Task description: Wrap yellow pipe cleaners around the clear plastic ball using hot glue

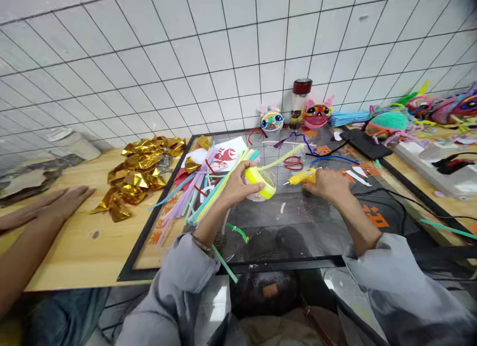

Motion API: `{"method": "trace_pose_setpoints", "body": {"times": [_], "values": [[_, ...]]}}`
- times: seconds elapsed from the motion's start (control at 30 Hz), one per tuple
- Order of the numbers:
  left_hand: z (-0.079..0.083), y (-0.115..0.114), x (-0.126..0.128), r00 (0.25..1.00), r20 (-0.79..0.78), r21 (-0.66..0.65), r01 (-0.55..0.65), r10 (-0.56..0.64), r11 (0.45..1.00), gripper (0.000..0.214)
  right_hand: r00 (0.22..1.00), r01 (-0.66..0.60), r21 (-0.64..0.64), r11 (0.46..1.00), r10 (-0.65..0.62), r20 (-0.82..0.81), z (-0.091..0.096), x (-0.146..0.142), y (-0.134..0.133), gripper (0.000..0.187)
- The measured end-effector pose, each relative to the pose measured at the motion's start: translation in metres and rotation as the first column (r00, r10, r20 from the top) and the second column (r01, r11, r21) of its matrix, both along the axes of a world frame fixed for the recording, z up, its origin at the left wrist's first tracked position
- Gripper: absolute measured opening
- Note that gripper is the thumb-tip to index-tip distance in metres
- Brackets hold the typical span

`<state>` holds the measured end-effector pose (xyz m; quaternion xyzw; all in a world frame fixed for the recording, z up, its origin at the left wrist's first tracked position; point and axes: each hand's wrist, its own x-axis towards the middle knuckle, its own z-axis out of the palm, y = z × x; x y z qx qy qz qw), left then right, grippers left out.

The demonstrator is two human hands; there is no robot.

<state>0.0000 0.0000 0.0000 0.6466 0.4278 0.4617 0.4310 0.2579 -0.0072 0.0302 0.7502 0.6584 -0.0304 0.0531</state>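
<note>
My left hand [238,185] is closed around a small clear cup wrapped in a yellow pipe cleaner [261,183], held just above the dark glass mat [298,227]. A yellow pipe cleaner tail [285,156] sticks out up and to the right of the cup. My right hand [328,183] grips a yellow hot glue gun [303,176] with its nozzle pointing left toward the cup. Both sleeves are grey.
A bundle of coloured pipe cleaners [197,192] lies left of my left hand. Crumpled gold foil [137,174] sits on the wooden table. Another person's hand [48,204] rests flat at far left. Red scissors [292,163], painted masks [272,120], a jar [300,103] and black cables [402,199] lie beyond.
</note>
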Motion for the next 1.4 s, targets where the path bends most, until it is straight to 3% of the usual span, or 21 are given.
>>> {"method": "trace_pose_setpoints", "body": {"times": [0.2, 0.33, 0.43, 0.53, 0.67, 0.8, 1.17, 1.4], "values": [[0.001, 0.0, 0.001, 1.0, 0.013, -0.002, 0.002, -0.002, 1.0, 0.067, 0.998, 0.034, 0.034, 0.999, -0.031, -0.063, -0.007, 0.006, 0.008, 0.042], [0.002, 0.0, 0.001, 1.0, 0.009, -0.006, 0.001, -0.001, 1.0, 0.066, 0.97, 0.043, 0.293, 0.955, 0.03, -0.243, -0.015, 0.012, 0.013, 0.037], [0.004, 0.0, 0.002, 0.999, 0.033, -0.026, 0.008, -0.007, 1.0, 0.067, 0.905, 0.099, 0.51, 0.855, 0.135, -0.403, -0.02, 0.013, 0.016, 0.04], [0.005, -0.001, 0.002, 0.996, 0.08, -0.063, 0.041, -0.036, 0.997, 0.068, 0.832, 0.133, 0.687, 0.714, 0.296, -0.469, -0.025, 0.008, 0.016, 0.038], [0.007, -0.003, 0.002, 0.983, 0.142, -0.133, 0.136, -0.117, 0.982, 0.07, 0.772, 0.095, 0.841, 0.533, 0.494, -0.4, -0.029, -0.003, 0.009, 0.029], [0.008, -0.003, 0.002, 0.973, 0.175, -0.136, 0.178, -0.153, 0.975, 0.068, 0.752, 0.026, 0.901, 0.434, 0.585, -0.303, -0.031, -0.009, 0.002, 0.025], [0.012, -0.005, 0.001, 0.968, 0.162, -0.155, 0.218, -0.193, 0.964, 0.068, 0.76, 0.011, 0.941, 0.339, 0.609, -0.228, -0.032, -0.01, 0.002, 0.023], [0.013, -0.006, 0.002, 0.974, 0.105, -0.162, 0.218, -0.202, 0.962, 0.069, 0.767, 0.014, 0.931, 0.364, 0.594, -0.243, -0.034, -0.009, 0.003, 0.022]]}}
